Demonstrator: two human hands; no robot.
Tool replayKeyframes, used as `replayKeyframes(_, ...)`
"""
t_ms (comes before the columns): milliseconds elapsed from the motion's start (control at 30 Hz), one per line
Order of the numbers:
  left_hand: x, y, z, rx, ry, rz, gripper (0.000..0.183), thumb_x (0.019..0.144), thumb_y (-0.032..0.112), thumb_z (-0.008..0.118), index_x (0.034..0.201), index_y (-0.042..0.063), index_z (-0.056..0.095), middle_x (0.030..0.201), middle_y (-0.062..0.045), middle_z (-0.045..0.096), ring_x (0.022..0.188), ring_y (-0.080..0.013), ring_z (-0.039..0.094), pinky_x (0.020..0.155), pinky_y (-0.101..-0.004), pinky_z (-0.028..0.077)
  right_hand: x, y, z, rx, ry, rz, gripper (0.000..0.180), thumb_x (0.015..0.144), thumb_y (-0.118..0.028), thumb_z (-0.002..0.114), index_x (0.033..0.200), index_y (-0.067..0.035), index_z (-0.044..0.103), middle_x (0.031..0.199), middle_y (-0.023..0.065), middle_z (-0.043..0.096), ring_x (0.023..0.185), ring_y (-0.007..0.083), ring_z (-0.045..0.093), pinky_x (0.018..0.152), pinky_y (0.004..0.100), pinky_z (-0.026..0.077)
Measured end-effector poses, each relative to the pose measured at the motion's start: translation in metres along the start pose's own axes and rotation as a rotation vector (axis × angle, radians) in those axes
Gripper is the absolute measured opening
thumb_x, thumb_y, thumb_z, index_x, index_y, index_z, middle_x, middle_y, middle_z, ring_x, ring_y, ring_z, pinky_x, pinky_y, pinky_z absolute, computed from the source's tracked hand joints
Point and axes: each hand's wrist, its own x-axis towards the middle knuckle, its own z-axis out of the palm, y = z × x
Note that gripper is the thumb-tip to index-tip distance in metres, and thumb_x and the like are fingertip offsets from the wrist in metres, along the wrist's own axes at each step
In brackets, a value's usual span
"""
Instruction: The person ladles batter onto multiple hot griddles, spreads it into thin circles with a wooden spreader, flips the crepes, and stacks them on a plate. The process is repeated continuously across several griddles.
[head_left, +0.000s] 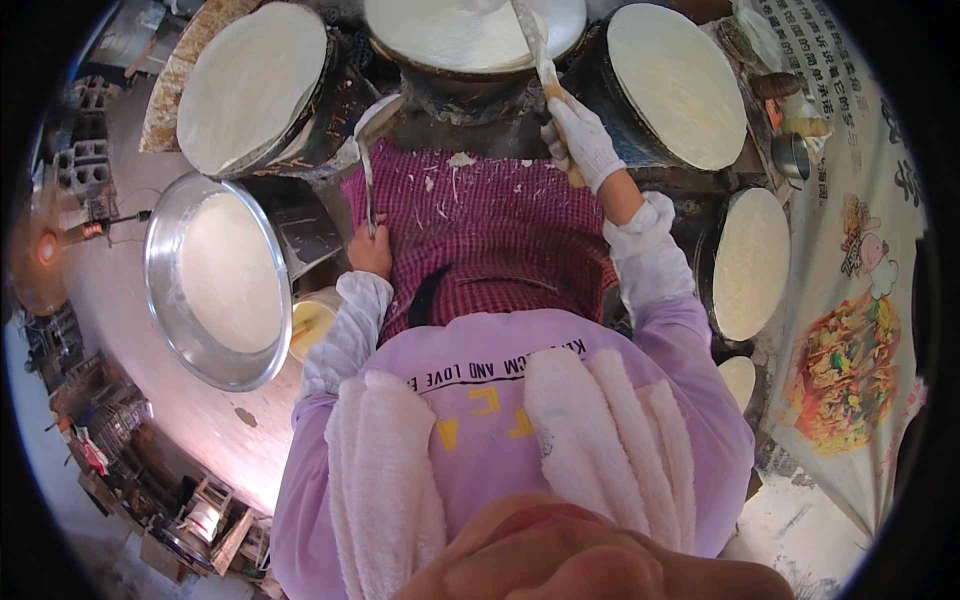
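My left hand (370, 250), bare, grips the handle of a metal ladle (377, 120) held upright beside my checked apron (495, 217). The ladle's bowl has white batter on it. In a white knit glove, my right hand (585, 139) is closed around a wooden spreader stick (534, 41) coated with pale batter. The stick's far end lies over the round griddle with white batter (450, 30) straight ahead. Pale sheets cover the left griddle (251, 86) and the right griddle (679, 86).
A large metal basin (161, 300) of white batter stands at my left, with a yellowish tub (313, 322) behind it. Further griddles (752, 262) curve along my right. Beyond them hang a printed banner (840, 375) and a metal cup (791, 160). A fan (46, 247) stands far left.
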Motion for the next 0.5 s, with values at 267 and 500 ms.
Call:
replayKeyframes(267, 0.004, 0.027, 0.014, 0.004, 0.002, 0.057, 0.027, 0.092, 0.024, 0.062, 0.108, 0.010, 0.079, 0.085, -0.018, 0.074, 0.082, -0.0327, 0.073, 0.076, -0.0420, 0.054, -0.024, 0.065, -0.013, -0.263, -0.035, -0.142, 0.050, 0.105, -0.025, 0.054, 0.155, -0.028, 0.049, 0.067, 0.0005, 0.061, 0.045, 0.0095, 0.053, 0.041, 0.0263, 0.045)
replayKeyframes(500, 0.011, 0.035, 0.023, 0.057, -0.042, 0.030, 0.028, 0.093, 0.025, 0.061, 0.108, 0.009, 0.079, 0.089, -0.020, 0.075, 0.086, -0.0351, 0.074, 0.078, -0.0434, 0.055, -0.015, 0.008, -0.066, -0.236, -0.227, -0.118, 0.052, 0.106, -0.028, 0.053, 0.157, -0.024, 0.045, 0.069, 0.0014, 0.062, 0.042, 0.0097, 0.053, 0.036, 0.0251, 0.042)
